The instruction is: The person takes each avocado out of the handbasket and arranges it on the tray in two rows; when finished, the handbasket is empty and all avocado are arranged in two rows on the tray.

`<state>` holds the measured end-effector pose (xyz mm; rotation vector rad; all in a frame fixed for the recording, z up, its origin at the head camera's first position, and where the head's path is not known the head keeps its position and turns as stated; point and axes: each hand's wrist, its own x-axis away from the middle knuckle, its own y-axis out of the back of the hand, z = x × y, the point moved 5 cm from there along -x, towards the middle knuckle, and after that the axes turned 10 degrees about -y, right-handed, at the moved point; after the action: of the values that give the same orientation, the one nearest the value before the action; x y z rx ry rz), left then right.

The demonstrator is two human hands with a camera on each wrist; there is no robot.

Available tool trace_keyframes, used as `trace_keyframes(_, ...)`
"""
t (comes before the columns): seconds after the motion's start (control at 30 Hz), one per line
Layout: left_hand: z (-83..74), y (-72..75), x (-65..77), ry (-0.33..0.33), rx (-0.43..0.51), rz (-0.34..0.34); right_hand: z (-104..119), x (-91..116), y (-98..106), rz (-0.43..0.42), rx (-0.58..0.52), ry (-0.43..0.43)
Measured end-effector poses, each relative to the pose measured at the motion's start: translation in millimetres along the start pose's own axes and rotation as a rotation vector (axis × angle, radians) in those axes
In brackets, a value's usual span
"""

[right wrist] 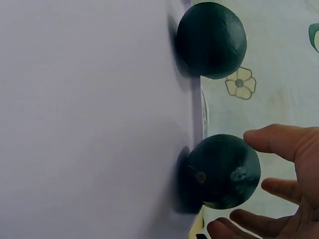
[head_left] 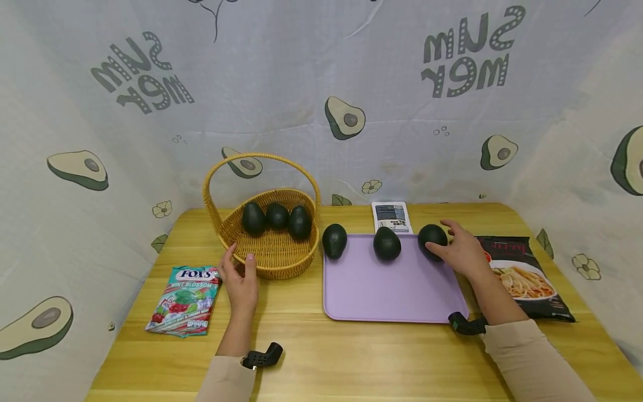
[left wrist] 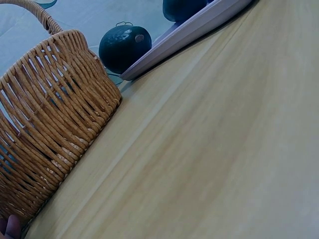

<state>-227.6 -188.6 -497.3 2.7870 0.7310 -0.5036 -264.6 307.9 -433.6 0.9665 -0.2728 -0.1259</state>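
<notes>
My right hand (head_left: 459, 251) is around the rightmost avocado (head_left: 432, 242) at the tray's far edge. Its thumb is at the avocado's side, and the other fingers are spread beyond it, as the right wrist view shows. Two more dark avocados, one in the middle (head_left: 387, 244) and one at the left (head_left: 334, 241), sit along the far edge of the lilac tray (head_left: 392, 296). My left hand (head_left: 241, 282) is at the near left rim of a wicker basket (head_left: 281, 272), thumb and fingers apart; whether it presses the rim I cannot tell. Three avocados (head_left: 276, 216) lie in the basket.
Left of the basket lies a FOX'S candy bag (head_left: 186, 301). A black noodle packet (head_left: 527, 279) lies right of the tray, and a small white packet (head_left: 392, 216) behind it. The basket's tall handle (head_left: 261, 155) arches upward. A printed curtain (head_left: 281, 72) hangs behind the wooden table (head_left: 351, 357).
</notes>
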Motion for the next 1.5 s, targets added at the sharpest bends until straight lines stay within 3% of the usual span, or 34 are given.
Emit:
trace_keyframes(0.2, 1.1, 0.7, 0.1, 0.001, 0.004, -0.003, 16, 9, 3, -0.071, 0.025, 0.043)
trace_keyframes(0.37, 1.5, 0.4, -0.4, -0.001, 0.003, -0.001, 48, 26, 3, -0.140, 0.012, 0.102)
trace_keyframes(0.47, 1.1, 0.1, -0.6, 0.001, 0.005, 0.000, 72, 38, -2, -0.132, 0.004, 0.140)
trace_keyframes(0.7, 1.6, -0.8, -0.9, 0.002, -0.002, 0.003, 135, 67, -27, -0.050, -0.062, 0.283)
trace_keyframes(0.93, 1.9, 0.2, -1.4, 0.007, -0.006, 0.005, 199, 80, -65, 0.027, -0.110, 0.454)
trace_keyframes(1.2, 0.5, 0.0, -1.9, -0.004, 0.011, 0.000, 256, 70, -114, 0.147, -0.136, 0.508)
trace_keyframes(1.5, 0.9, -0.3, -4.0, -0.027, 0.004, 0.003, 294, 48, -160, 0.247, -0.266, 0.485)
